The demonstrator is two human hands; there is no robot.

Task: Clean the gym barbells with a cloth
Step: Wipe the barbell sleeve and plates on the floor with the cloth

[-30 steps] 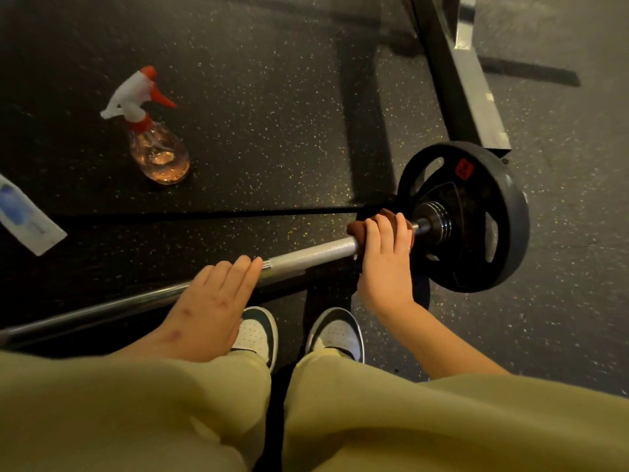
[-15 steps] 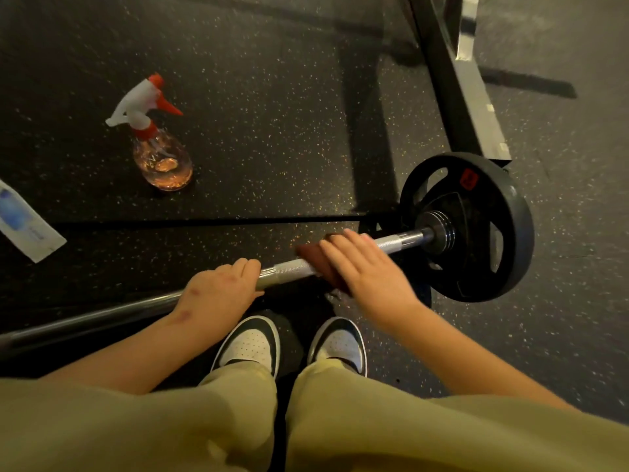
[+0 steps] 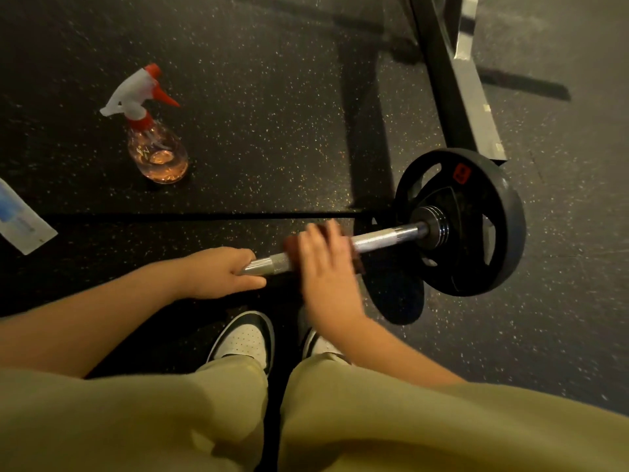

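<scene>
A steel barbell [image 3: 384, 237] lies across the rubber floor, with a black weight plate [image 3: 476, 221] on its right end. My left hand [image 3: 218, 272] grips the bar just left of the knurled section. My right hand [image 3: 325, 264], blurred by motion, holds a dark reddish-brown cloth [image 3: 292, 245] wrapped over the bar, right beside my left hand. Most of the cloth is hidden under my fingers. The bar's left part is hidden behind my left arm.
A clear spray bottle [image 3: 155, 144] with a white and red trigger head stands on the floor at the left. A white and blue packet [image 3: 20, 218] lies at the left edge. A black metal rack base [image 3: 452, 80] runs behind the plate. My shoes [image 3: 245, 338] are under the bar.
My right hand has slid the cloth leftward along the bar, from beside the plate's collar to close by my left hand. My left hand has kept its grip on the bar.
</scene>
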